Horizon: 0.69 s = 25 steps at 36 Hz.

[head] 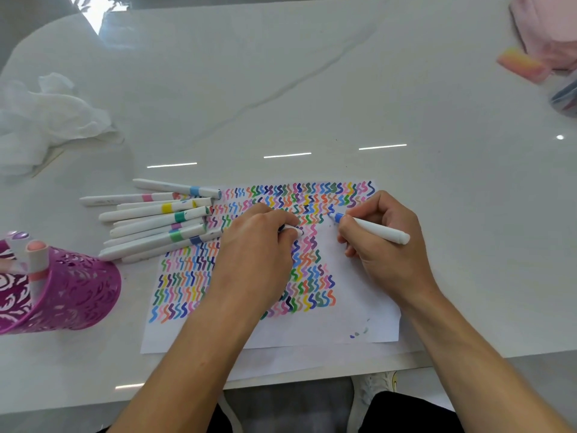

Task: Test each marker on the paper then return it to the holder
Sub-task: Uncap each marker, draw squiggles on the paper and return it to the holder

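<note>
A white sheet of paper (359, 295) lies on the table, covered in rows of coloured squiggles. My right hand (381, 242) grips a white marker with a blue tip (377, 229), the tip touching the paper near the upper rows. My left hand (256, 242) rests on the paper with its fingers curled round a small white marker cap (295, 229). Several capped white markers (162, 223) with coloured bands lie in a loose pile left of the paper. A purple cut-out holder (78, 292) stands at the left edge with a few markers in it.
A crumpled white tissue (53, 117) lies at the far left. A pink cloth (549, 29) and a pink-yellow block (521, 64) sit at the far right corner. The table's front edge (312, 379) runs just below the paper, above my knees.
</note>
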{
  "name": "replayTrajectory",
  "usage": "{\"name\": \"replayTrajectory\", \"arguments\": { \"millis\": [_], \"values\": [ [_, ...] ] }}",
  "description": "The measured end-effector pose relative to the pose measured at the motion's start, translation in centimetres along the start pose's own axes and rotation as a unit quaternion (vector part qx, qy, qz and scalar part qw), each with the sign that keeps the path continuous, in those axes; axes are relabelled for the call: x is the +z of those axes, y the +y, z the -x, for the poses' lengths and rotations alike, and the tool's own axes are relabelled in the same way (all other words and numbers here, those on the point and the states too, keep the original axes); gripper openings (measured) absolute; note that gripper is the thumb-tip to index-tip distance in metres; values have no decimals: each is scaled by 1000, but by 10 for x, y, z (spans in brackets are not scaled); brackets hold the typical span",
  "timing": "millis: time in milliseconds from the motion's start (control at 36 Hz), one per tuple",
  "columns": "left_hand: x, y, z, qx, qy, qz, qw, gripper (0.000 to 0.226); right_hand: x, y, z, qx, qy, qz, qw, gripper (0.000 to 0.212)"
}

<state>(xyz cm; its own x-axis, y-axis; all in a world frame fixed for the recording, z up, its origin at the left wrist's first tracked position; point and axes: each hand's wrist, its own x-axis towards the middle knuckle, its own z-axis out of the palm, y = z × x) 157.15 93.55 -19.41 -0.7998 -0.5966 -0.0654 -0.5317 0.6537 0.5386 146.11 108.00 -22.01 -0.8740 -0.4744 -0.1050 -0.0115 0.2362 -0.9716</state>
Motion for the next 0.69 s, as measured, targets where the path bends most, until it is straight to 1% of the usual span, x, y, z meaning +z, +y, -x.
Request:
{"name": "replayTrajectory", "arguments": {
  "millis": [139,250,389,500,583,694],
  "values": [
    [1,0,0,1,1,-3,1000,20,-1,1,0,-15,0,-5,1000,16],
    [-1,0,1,4,0,2,1000,20,-2,-1,1,-25,10,-22,999,13],
    [-4,0,3,6,3,5,1000,19,-1,-7,5,-34,4,8,999,20],
    [-6,2,4,5,11,14,1000,18,0,-12,10,-61,-9,46,997,17],
    [-8,5,5,0,24,44,999,18,0,-18,12,-60,-17,25,998,18],
    [-12,7,8,-26,33,128,991,16,-1,-27,11,-55,-15,1,998,18]
  ]
}}
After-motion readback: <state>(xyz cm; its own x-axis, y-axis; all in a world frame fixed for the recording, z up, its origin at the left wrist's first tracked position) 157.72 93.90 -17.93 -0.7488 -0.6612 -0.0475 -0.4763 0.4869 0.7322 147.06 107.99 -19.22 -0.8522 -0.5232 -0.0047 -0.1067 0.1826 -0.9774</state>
